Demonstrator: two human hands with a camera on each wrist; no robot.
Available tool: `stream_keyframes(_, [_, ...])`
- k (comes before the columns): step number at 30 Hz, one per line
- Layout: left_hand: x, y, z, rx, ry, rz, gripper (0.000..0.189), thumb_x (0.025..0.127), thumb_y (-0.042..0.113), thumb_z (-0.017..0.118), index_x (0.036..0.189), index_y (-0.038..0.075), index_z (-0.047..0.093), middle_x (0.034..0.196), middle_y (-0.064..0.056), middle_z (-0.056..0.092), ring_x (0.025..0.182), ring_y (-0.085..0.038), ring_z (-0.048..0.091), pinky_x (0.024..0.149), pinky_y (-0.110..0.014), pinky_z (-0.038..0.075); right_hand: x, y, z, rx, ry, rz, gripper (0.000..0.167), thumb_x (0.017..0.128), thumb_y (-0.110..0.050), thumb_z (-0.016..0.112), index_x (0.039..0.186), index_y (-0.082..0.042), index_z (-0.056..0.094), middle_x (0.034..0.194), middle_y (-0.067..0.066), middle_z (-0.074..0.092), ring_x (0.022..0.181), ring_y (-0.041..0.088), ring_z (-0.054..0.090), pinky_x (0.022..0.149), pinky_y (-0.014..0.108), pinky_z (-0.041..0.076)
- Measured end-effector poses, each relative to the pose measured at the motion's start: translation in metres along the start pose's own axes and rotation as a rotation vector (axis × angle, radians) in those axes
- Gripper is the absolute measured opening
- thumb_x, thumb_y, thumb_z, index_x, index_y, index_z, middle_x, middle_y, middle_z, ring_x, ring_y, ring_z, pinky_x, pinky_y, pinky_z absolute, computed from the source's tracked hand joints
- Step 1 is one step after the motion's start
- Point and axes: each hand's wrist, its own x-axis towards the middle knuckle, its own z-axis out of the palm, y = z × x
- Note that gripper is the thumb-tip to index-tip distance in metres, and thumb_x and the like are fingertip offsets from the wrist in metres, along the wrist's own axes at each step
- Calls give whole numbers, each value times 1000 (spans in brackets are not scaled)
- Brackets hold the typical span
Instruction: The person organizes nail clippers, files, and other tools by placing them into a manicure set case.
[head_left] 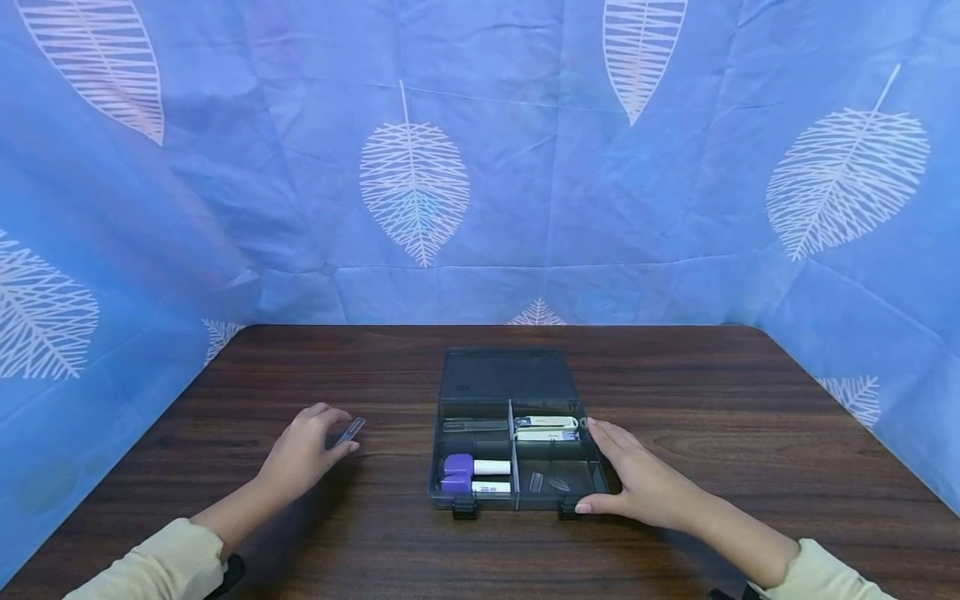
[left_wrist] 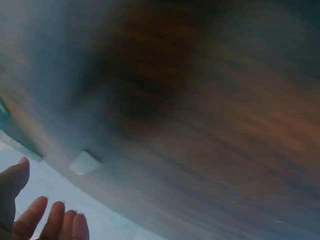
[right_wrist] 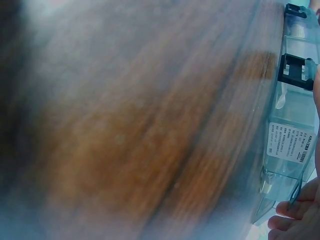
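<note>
A dark see-through divided box point(head_left: 501, 375) lies on the wooden table with its lid folded back. My right hand point(head_left: 648, 483) holds its right side, thumb at the front corner and fingers along the side. In the right wrist view, fingertips point(right_wrist: 287, 217) bend at the box's far end. My left hand point(head_left: 300, 446) is left of the box, thumb and forefinger parted around a small clear strip point(head_left: 351, 430); whether they touch it is unclear. In the left wrist view, the fingers point(left_wrist: 55, 220) are spread and a pale piece point(left_wrist: 85, 163) appears beyond them.
In the box lie nail clippers point(head_left: 546, 422), two purple nail polish bottles point(head_left: 457, 464) with white caps, small clear nail-like pieces point(head_left: 558, 483) and a long clear piece point(head_left: 475, 425). Latches point(head_left: 464, 507) stick out in front. A blue leaf-print cloth point(head_left: 487, 208) surrounds the table point(head_left: 697, 400).
</note>
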Motion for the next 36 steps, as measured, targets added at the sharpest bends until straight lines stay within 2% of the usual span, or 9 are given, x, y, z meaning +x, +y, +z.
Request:
stream_keyframes(3, [-5,-7,-1,11,-48,-45,34,74,14,77,101,-3,65,97,-15,64,89,-30,62,72,-42,53,0,-1,-1,-3,0,3,107,73,-67,60,145,3,23,147,27,28,132,47,30,97,61,36])
stream_keyframes(6, [-9,-12,-1,22,-93,-81,36,74,16,77,102,-4,65,97,-16,63,87,-28,62,72,-43,53,0,-1,-1,-5,-1,2,107,73,-67,60,145,3,23,147,27,28,132,46,30,97,61,36])
stream_keyframes(11, [-15,-18,-2,23,-135,-112,37,73,18,78,100,-4,65,94,-14,62,84,-25,61,70,-42,52,0,-1,0,-6,-4,3,107,73,-67,61,145,2,23,147,27,28,132,47,30,97,61,36])
stream_keyframes(15, [-18,-23,-1,5,-161,-137,35,74,19,77,98,-4,64,94,-14,62,87,-28,61,74,-44,52,0,-1,0,-3,-4,5,107,73,-67,61,145,2,22,147,27,27,132,47,30,97,62,36])
stream_keyframes(21, [-20,-26,2,-33,-166,-180,30,77,19,75,95,-2,64,92,-12,60,83,-24,58,73,-42,51,0,-1,0,-4,-4,4,107,73,-66,61,145,2,22,147,28,27,132,47,30,96,62,36])
stream_keyframes(28, [-21,-25,3,-47,-157,-199,24,78,15,73,91,-2,62,88,-11,58,79,-20,55,70,-39,50,-1,-1,2,-6,2,22,107,73,-68,60,145,2,23,147,27,28,133,46,30,98,62,35])
stream_keyframes(36, [-20,-24,1,-75,-178,-250,17,81,9,70,87,-3,61,84,-12,57,74,-18,54,65,-34,49,-1,-2,1,-5,7,17,106,74,-68,60,145,3,24,147,26,28,133,45,30,98,61,35])
